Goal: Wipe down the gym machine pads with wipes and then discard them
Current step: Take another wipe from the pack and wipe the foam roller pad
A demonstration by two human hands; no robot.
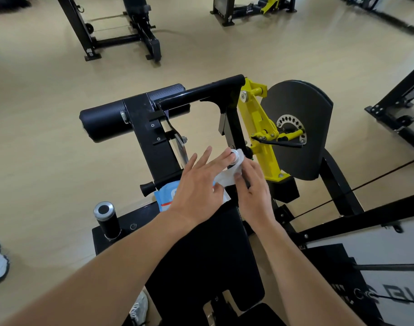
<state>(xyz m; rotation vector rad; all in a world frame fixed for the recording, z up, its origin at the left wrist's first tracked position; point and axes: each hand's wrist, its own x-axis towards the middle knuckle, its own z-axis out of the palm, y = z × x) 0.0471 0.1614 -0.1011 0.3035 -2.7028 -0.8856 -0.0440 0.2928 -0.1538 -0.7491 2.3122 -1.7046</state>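
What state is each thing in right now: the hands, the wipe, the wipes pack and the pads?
Left hand: fingers straight, resting on the pack.
Right hand: pinching the wipe.
White wet wipe: partly pulled out, unfolded.
Blue and white wipes pack: lying on the seat pad.
Black seat pad: flat.
Black roller pad: untouched.

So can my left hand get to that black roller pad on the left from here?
Probably yes. The left hand rests open on the wipes pack, and the roller pad lies up and left with only the black upright beside the path.
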